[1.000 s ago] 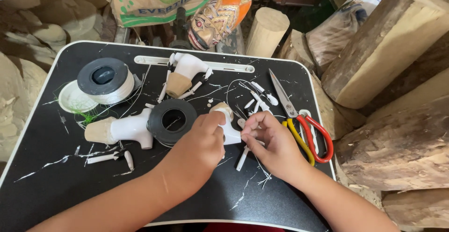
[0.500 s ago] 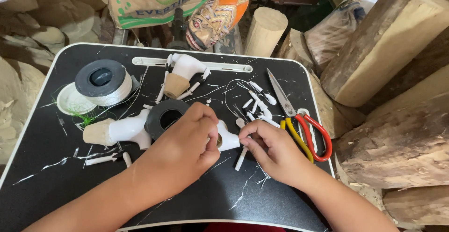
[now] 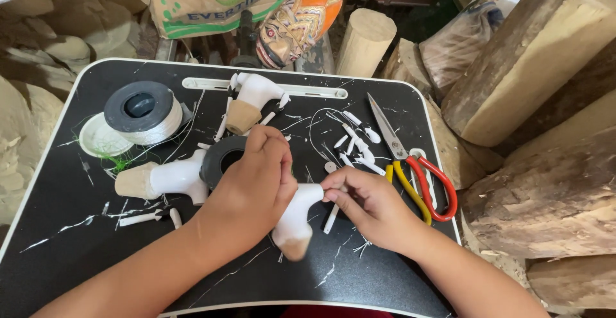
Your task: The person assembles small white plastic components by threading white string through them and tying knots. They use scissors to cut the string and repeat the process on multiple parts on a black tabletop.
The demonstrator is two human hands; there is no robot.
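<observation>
left hand [image 3: 253,186] hiding white piece [image 3: 296,218], blurred

Glossy black tray [image 3: 77,228], white-painted wooden piece [image 3: 296,218]

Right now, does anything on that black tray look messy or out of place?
Yes. White shavings and thread scraps lie scattered across the black tray, thickest near the scissors. A loose green thread trails beside the spool. Both hands, left and right, hold a white carved piece.

Black tray table [image 3: 58,228] with thread spool [image 3: 142,109], tape roll [image 3: 221,157], scissors [image 3: 410,164], white carved pieces [image 3: 167,178].
</observation>
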